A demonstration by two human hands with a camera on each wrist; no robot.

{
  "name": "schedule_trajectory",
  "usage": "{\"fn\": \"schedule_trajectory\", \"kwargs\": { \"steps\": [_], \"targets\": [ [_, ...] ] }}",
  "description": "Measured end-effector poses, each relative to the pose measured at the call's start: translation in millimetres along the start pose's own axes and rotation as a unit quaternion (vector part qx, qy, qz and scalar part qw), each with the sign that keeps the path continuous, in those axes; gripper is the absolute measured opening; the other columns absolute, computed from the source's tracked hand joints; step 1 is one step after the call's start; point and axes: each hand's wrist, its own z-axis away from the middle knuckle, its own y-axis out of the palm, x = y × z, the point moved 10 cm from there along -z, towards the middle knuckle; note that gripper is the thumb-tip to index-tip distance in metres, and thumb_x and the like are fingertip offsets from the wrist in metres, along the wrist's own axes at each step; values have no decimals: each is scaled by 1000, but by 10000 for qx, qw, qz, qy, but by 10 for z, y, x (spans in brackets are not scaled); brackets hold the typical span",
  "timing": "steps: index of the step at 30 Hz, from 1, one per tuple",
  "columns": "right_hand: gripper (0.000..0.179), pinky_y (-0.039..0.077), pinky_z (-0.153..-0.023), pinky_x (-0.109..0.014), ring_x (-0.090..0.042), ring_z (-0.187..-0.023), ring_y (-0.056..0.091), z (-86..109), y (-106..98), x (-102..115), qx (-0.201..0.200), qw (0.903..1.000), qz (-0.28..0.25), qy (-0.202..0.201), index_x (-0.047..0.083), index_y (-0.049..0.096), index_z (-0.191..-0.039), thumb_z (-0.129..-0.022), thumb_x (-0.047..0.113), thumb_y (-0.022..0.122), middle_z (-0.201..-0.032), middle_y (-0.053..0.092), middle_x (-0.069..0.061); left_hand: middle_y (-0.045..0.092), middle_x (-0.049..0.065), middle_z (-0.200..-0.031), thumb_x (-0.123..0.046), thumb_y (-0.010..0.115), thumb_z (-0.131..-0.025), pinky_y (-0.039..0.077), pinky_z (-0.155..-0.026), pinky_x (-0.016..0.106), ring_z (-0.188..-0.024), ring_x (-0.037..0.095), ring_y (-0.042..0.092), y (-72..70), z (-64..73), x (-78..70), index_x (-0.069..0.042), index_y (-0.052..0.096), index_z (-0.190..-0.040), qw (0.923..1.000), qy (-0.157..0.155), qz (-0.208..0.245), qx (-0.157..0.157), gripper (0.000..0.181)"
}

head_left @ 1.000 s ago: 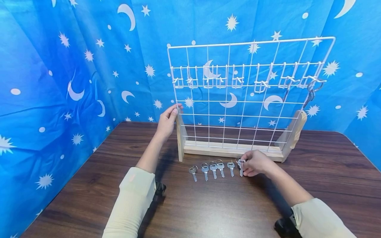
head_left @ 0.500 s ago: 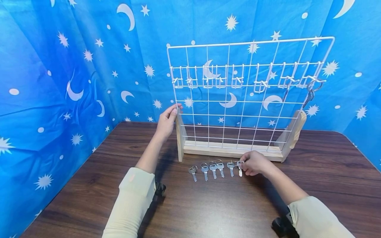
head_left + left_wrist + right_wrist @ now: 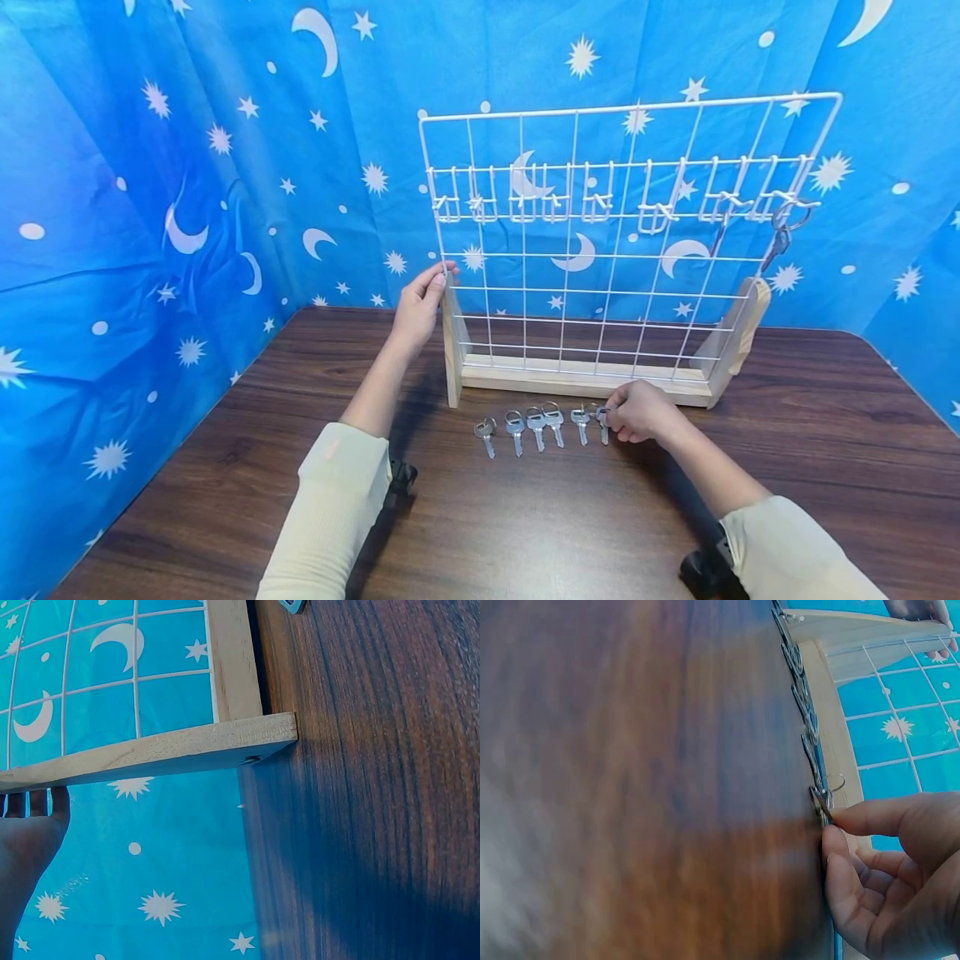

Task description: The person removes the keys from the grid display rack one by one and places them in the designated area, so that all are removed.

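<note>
My left hand (image 3: 420,307) grips the top of the left wooden upright (image 3: 452,350) of a white wire grid rack (image 3: 577,292), thumb on the near side. In the left wrist view, its fingers (image 3: 60,804) reach round the wood. My right hand (image 3: 643,412) pinches the head of the rightmost silver key (image 3: 603,430) between thumb and forefinger, close to the tabletop. The fingers hide part of that key. To its left, several silver keys (image 3: 536,427) with split rings lie in a row along the front of the rack's wooden base (image 3: 585,382).
White double-pronged hooks (image 3: 597,205) line an upper wire of the grid. Keys on rings hang from the two rightmost hooks, one being the far-right key (image 3: 780,242). The brown wood-grain table (image 3: 525,525) meets a blue star-and-moon curtain (image 3: 360,233) behind.
My right hand has shifted the rightmost key slightly left, nearer the row, and its fingers now cover more of the key's head. The left hand has stayed on the upright.
</note>
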Motion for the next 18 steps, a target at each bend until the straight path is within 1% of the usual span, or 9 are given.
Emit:
{"fn": "schedule_trajectory", "kwargs": {
  "steps": [7, 11, 18],
  "targets": [
    [8, 51, -47, -24, -10, -48, 56, 1, -19, -20, -160, 9996, 192, 146, -1, 61, -71, -79, 0, 62, -54, 57, -2, 57, 14, -123, -21, 39, -101, 41, -97, 39, -114, 24, 53, -6, 1, 8, 1, 52, -128, 10000, 12, 4, -4, 37],
    [12, 51, -48, -25, -10, -49, 56, -3, -23, -55, -170, 9992, 304, 220, 1, 60, -68, -80, 3, 64, -54, 58, -2, 57, 14, -124, -20, 39, -101, 40, -98, 36, -114, 24, 53, -6, 2, 11, 1, 52, -128, 10000, -6, -18, -7, 36],
    [13, 51, -48, -26, -11, -48, 57, -14, -31, -52, -177, 9991, 306, 229, 1, 59, -68, -79, 2, 65, -53, 58, -2, 57, 14, -122, -18, 38, -101, 39, -99, 32, -113, 23, 54, -5, -11, 3, 1, 52, -127, 10000, 36, -1, -28, 35]
  ]
}}
